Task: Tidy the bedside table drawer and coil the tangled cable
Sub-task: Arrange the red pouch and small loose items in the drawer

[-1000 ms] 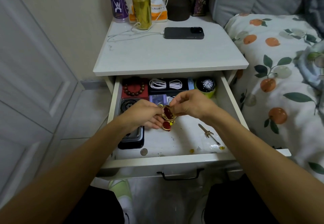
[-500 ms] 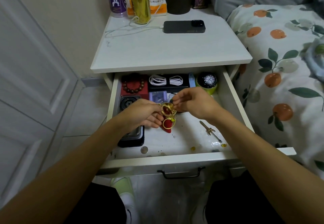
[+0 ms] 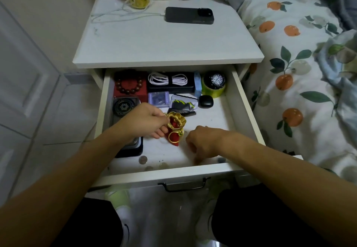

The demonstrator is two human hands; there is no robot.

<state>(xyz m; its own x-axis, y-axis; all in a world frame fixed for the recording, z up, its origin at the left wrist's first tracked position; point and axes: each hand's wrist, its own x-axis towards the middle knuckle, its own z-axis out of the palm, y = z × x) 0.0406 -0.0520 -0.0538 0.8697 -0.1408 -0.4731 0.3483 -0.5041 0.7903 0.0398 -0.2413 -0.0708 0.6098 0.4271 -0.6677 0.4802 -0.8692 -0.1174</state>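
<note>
You are in the sorting part of the job, not the cable part. Your left hand (image 3: 148, 120) pinches the gold-trimmed mouth of a small red pouch (image 3: 174, 129), held just above the drawer (image 3: 244, 100) floor near the middle, a little toward the left wall. The pouch hangs with its mouth up and its closed end down toward the front edge, long axis roughly upright and tilted slightly.

Your right hand (image 3: 204, 142) is down near the front edge, right of centre, fingers curled toward the floor. I cannot tell whether that grip has anything in it; the fingertips are hidden and blurred. A judgement only: it is reaching for one of the small loose bits there, near the coins (image 3: 143, 159) along the front rail.

The next move probably calls for a fine pinch on something small and flat, then feeding it into the pouch mouth, so keep the left hand steady.

One white cable (image 3: 167, 79) already lies bundled at the back edge, long axis left to right. The loose cable (image 3: 123, 14) trails across the tabletop (image 3: 166, 42) toward the phone (image 3: 189, 15); that one looks uncoiled.
</note>
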